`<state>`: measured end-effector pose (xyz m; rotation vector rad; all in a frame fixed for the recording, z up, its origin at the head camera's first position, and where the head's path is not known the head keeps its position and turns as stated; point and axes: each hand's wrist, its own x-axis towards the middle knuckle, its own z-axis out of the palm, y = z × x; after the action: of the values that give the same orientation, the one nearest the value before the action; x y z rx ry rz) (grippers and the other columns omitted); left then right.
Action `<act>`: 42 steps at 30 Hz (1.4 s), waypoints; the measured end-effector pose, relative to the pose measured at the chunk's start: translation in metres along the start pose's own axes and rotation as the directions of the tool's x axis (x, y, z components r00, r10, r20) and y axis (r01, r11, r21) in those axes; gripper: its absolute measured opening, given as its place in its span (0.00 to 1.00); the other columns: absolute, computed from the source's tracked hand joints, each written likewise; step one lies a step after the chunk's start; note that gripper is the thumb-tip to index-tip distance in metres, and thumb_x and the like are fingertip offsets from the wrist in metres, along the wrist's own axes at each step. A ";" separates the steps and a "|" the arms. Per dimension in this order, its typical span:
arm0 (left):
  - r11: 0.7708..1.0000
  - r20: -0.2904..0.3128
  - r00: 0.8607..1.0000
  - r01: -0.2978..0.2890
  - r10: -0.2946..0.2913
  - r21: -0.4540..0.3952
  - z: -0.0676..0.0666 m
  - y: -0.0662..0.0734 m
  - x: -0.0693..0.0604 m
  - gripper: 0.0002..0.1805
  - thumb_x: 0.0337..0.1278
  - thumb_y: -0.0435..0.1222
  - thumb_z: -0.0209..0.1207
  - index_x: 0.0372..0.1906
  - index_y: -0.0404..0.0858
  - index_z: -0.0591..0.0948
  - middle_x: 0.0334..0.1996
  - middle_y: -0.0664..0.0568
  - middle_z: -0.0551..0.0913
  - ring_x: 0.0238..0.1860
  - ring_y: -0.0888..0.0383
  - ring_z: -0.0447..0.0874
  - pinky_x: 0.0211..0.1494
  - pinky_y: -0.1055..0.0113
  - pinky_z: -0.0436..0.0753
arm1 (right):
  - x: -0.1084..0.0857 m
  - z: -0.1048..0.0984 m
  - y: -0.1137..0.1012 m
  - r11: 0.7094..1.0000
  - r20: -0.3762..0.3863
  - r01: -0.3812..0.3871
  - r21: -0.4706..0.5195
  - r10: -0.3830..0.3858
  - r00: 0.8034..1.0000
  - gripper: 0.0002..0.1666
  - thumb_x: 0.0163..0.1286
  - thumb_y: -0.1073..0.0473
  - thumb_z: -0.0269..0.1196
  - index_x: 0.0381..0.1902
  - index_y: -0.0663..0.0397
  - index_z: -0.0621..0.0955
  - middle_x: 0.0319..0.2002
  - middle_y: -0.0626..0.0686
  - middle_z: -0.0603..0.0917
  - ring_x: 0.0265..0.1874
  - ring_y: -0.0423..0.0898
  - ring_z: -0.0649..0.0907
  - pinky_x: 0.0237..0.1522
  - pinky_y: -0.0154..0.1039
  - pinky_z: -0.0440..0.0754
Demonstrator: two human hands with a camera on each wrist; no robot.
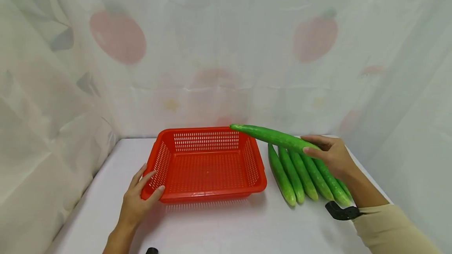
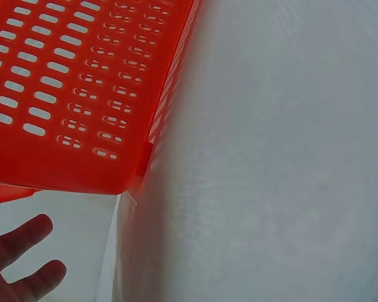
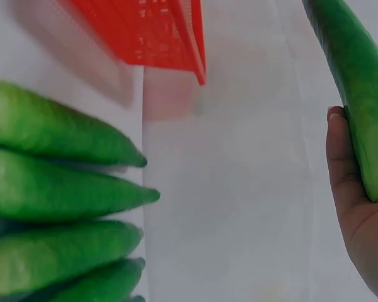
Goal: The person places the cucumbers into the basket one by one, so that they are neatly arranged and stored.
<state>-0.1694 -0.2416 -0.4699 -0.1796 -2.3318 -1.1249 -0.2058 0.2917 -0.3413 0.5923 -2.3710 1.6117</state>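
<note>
My right hand (image 1: pixel 335 158) grips a long green cucumber (image 1: pixel 272 136) near one end, raised above a row of others. Its far, narrower tip reaches over the basket's back right corner. In the right wrist view, the held cucumber (image 3: pixel 359 82) lies between thumb and fingers. At the left end of a red plastic basket (image 1: pixel 208 196), my left hand (image 1: pixel 135 203) rests with spread fingers over the rim and its thumb at the front corner. Two straight fingers (image 2: pixel 25 239) show beside the basket wall (image 2: pixel 63 170) in the left wrist view. No cucumber lies inside the basket.
Several cucumbers (image 1: pixel 293 167) lie side by side on the white table (image 1: pixel 219 230), right of the basket. A pale printed curtain (image 1: pixel 219 50) stands behind, with sheets at both sides. A black strap piece (image 1: pixel 342 211) sits at the right wrist.
</note>
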 end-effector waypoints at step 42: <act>0.999 -0.011 0.999 0.048 -0.048 0.010 -0.001 -0.004 -0.001 0.28 0.48 0.39 0.71 0.58 0.38 0.80 0.70 0.51 0.64 0.63 0.48 0.67 0.53 0.87 0.62 | 0.039 0.114 -0.001 0.983 0.297 -0.136 0.120 0.095 0.950 0.19 0.62 0.61 0.68 0.51 0.59 0.83 0.46 0.59 0.81 0.39 0.56 0.80 0.39 0.50 0.82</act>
<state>-0.1695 -0.2448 -0.4723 -0.1135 -2.3435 -1.1336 -0.2344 0.1776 -0.3681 0.7791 -2.5557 1.8672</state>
